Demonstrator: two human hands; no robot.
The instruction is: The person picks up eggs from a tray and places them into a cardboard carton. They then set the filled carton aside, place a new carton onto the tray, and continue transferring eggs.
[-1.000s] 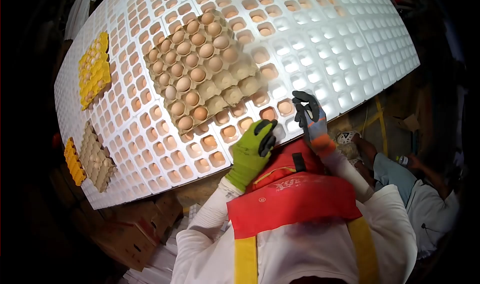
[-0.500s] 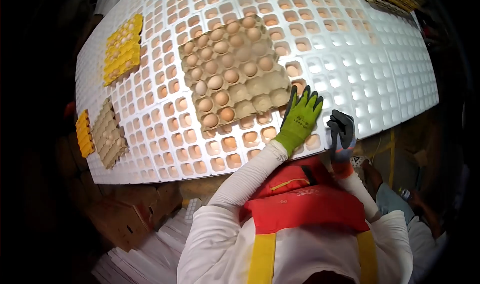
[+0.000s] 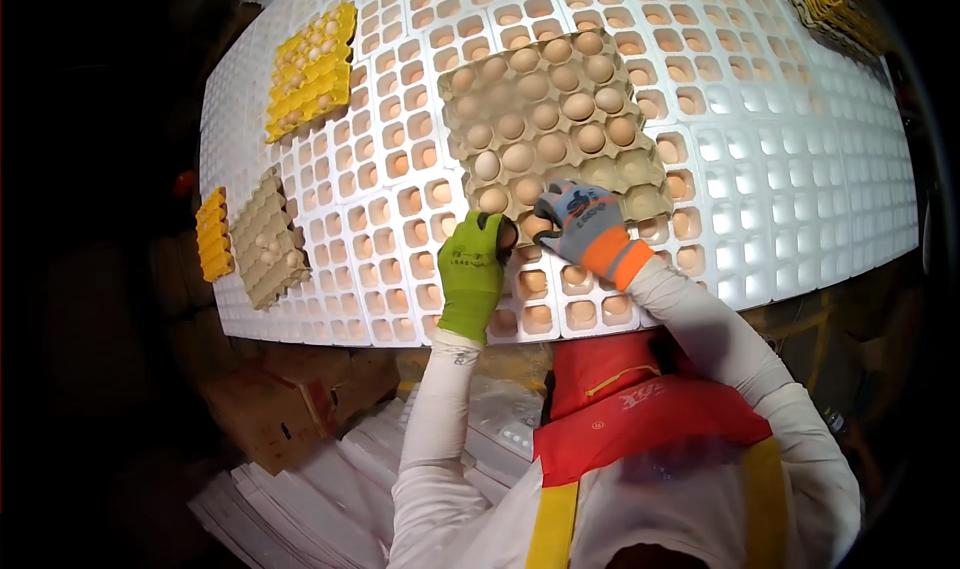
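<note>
Readable text, sparse. Right hand (image 3: 580, 231): grey glove with orange cuff carries a small dark logo and a line of lettering on its back, too blurred to read. Left hand (image 3: 472, 269): green glove has a faint printed line near the knuckles, illegible. Red vest (image 3: 650, 419): pale lettering across the upper chest and a small round mark lower left (both too soft to make out). No legible numbers or signs elsewhere.
</note>
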